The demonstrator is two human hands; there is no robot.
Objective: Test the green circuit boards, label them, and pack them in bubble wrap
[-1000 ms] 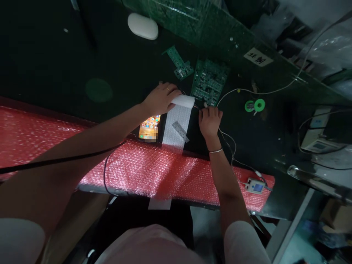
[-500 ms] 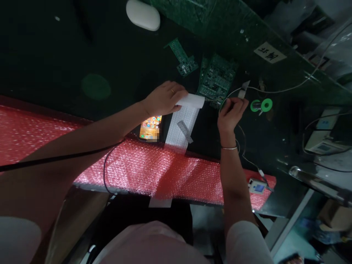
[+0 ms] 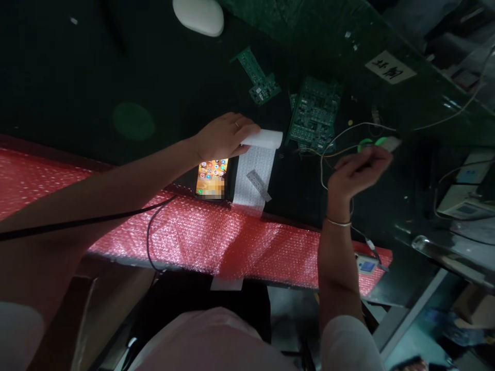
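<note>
My left hand [image 3: 224, 136] rests closed on the rolled end of a white foam strip [image 3: 255, 170] that runs toward me across the dark table. A small grey perforated metal piece [image 3: 258, 184] lies on the strip. My right hand [image 3: 358, 172] is raised off the table to the right, pinching a small pale connector [image 3: 390, 143] at the end of thin wires [image 3: 328, 149]. A green circuit board [image 3: 315, 114] lies beyond the strip, and the wires lead toward it.
A lit phone [image 3: 211, 178] sits left of the strip. Red bubble wrap [image 3: 185, 232] covers the table's near edge. A smaller green board [image 3: 259, 82], a white oval object [image 3: 198, 16], a green spool [image 3: 367, 144], a small meter [image 3: 366, 265] and a labelled rack lie around.
My right hand has lifted from beside the strip and swung right, carrying the connector and wires with it. My left hand has stayed on the roll.
</note>
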